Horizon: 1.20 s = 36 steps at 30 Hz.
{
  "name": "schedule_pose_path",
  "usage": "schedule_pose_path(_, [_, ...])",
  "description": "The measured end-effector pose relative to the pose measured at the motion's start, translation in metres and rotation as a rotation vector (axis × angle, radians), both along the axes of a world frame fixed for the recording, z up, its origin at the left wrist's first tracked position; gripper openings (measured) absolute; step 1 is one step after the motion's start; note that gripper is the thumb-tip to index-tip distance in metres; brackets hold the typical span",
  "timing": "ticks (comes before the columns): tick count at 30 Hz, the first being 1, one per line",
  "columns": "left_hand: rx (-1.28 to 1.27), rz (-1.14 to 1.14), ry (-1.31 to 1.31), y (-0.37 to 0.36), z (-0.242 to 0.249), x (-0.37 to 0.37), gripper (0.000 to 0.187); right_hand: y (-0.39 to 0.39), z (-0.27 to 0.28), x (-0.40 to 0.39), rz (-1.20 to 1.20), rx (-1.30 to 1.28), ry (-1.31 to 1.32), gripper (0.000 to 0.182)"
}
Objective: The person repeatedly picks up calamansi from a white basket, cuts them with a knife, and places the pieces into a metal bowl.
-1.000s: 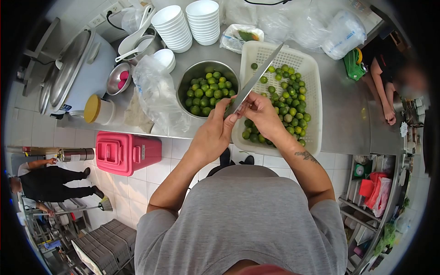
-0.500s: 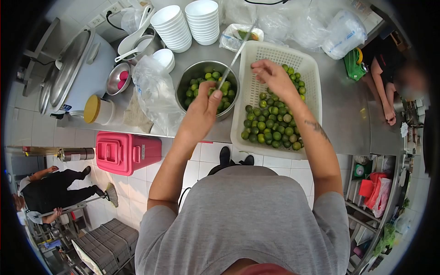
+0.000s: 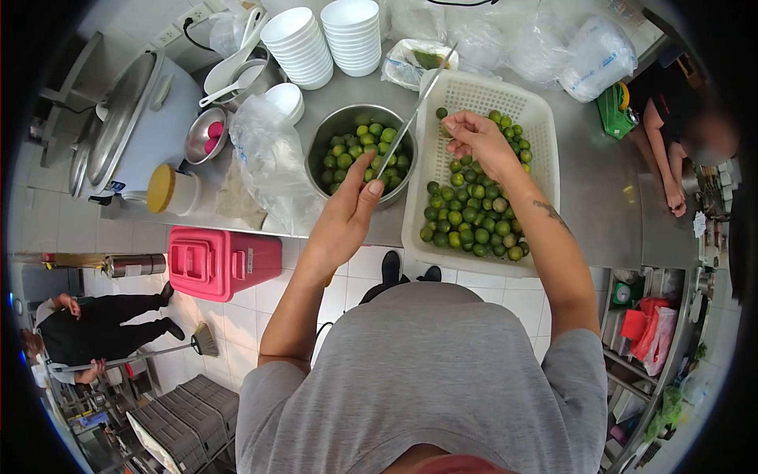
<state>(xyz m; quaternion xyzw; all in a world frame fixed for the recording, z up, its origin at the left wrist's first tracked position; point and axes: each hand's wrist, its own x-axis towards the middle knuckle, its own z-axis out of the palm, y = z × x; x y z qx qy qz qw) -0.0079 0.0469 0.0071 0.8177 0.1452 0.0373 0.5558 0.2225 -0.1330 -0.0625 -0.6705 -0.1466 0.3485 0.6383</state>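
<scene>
Gripping a knife (image 3: pixel 418 107) in the left hand (image 3: pixel 343 225), with fingers clamped on it, over a steel bowl (image 3: pixel 320 136) and slanting across to the far left corner of a white basket (image 3: pixel 540 186). Bending the right hand (image 3: pixel 482 142) above the limes (image 3: pixel 478 209) in that basket; cannot tell whether closed on anything. Tight between bowl and basket, and along the near edge of the table (image 3: pixel 600 189). Open rightward over bare metal. Hemmed in leftward by a plastic bag (image 3: pixel 272 162), farther back by stacked white bowls (image 3: pixel 350 35).
</scene>
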Motion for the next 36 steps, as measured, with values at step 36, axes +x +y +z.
schedule_pose_path(36, [0.169,-0.144,-0.025,-0.022,0.004,0.007,0.047,0.018,0.027,-0.115,0.051,0.356,0.025,0.015])
